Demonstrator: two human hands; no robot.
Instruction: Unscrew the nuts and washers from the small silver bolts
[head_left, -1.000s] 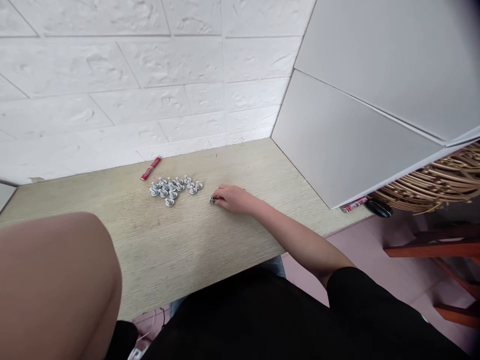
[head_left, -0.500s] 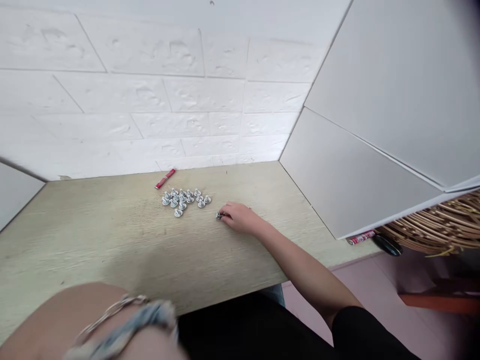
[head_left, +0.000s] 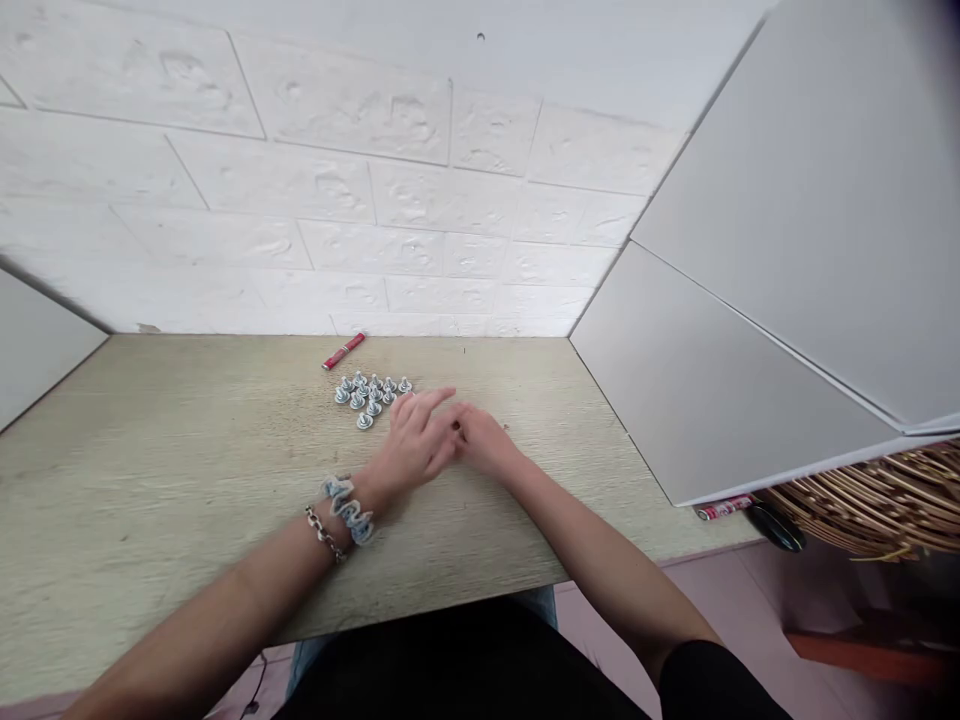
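I see the washered bolts (head_left: 374, 395) standing in a tight cluster on the table (head_left: 210, 430), just beside my left hand (head_left: 412, 440). My right hand (head_left: 484, 440) has its fingers drawn together in a pinch around 1 small piece (head_left: 456, 427), mostly hidden, so I can't tell its shape. My left hand is loosely open, fingers partly extended, reaching to the right fingertips; its wrist wears a scrunchie (head_left: 349, 510) and a chain bracelet (head_left: 324, 533). Beyond the bolts, 1 red tube (head_left: 344, 351) lies near the white brick-patterned wall (head_left: 300, 180).
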